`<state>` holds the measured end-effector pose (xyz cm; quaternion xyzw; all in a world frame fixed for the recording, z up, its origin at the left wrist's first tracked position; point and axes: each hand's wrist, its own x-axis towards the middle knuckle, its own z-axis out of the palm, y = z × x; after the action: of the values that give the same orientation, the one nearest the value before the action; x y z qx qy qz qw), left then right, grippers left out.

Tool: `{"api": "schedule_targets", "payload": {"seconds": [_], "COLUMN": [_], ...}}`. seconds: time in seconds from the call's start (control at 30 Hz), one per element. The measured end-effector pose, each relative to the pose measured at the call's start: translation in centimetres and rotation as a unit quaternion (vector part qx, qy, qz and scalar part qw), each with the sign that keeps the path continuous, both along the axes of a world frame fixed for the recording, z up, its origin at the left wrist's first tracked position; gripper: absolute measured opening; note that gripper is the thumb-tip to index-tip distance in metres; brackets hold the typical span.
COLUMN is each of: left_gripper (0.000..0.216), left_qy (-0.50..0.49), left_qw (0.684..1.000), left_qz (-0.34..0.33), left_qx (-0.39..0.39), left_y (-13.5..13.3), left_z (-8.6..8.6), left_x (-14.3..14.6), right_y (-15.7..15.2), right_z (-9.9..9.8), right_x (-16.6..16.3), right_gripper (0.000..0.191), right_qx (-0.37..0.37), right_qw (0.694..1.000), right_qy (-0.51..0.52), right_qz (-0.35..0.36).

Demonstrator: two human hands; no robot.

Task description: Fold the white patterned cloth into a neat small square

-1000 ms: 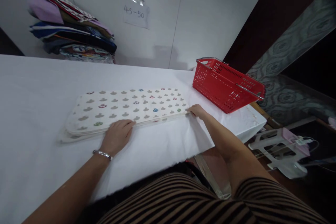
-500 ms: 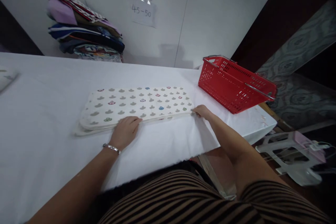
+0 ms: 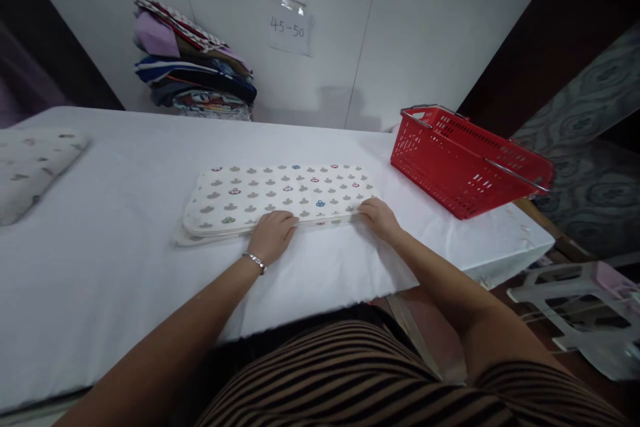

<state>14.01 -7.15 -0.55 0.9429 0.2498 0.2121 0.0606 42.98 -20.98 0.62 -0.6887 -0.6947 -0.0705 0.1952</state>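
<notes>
A folded white cloth (image 3: 280, 197) printed with grey, red, blue and green motifs lies flat on the table in front of me, its layers showing along the near edge. My left hand (image 3: 273, 235), with a silver bracelet at the wrist, has its fingers bent over the middle of that near edge. Close to the right end, my right hand (image 3: 379, 217) grips the same edge, fingertips on top of the cloth. Both thumbs are mostly hidden.
The table (image 3: 140, 167) has a white cover. A red basket (image 3: 460, 163) stands at the right end, and another patterned cloth (image 3: 30, 170) lies far left. Behind is a stack of folded textiles (image 3: 195, 73) by the wall. A white stool (image 3: 575, 307) is at lower right.
The view has turned a little left, showing more of the cloth at far left. My right hand has slid left from the corner, and my left hand slightly right, so they are closer together.
</notes>
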Motion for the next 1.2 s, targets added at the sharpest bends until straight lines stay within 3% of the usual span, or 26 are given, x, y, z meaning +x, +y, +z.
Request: {"api": "schedule_targets", "payload": {"seconds": [0.17,0.33,0.63,0.9,1.2], "left_gripper": [0.024,0.022,0.025,0.019,0.02], "left_qy": [0.019,0.023,0.016,-0.071,0.023], "left_qw": [1.0,0.998,0.993,0.997,1.0], "left_qz": [-0.007,0.011,0.028,0.031,-0.003], "left_qx": [-0.024,-0.05,-0.115,-0.026,0.015], "left_y": [-0.4,-0.1,0.3,-0.4,-1.1], "left_z": [0.3,0.0,0.5,-0.7,0.2], "left_x": [2.8,3.6,3.9,4.2,5.4], "right_y": [2.3,3.4,3.4,3.5,3.4], "right_z": [-0.8,-1.4,-1.9,-2.5,-3.0], "right_x": [-2.0,-2.9,-3.6,-3.9,-3.8], "right_gripper": [0.021,0.021,0.018,0.016,0.014], "right_qx": [-0.003,0.0,0.027,0.055,0.065], "right_qw": [0.998,0.996,0.988,0.987,0.987], "right_qy": [0.003,0.032,0.138,0.146,0.139], "right_qz": [0.058,0.084,0.06,0.049,0.049]}}
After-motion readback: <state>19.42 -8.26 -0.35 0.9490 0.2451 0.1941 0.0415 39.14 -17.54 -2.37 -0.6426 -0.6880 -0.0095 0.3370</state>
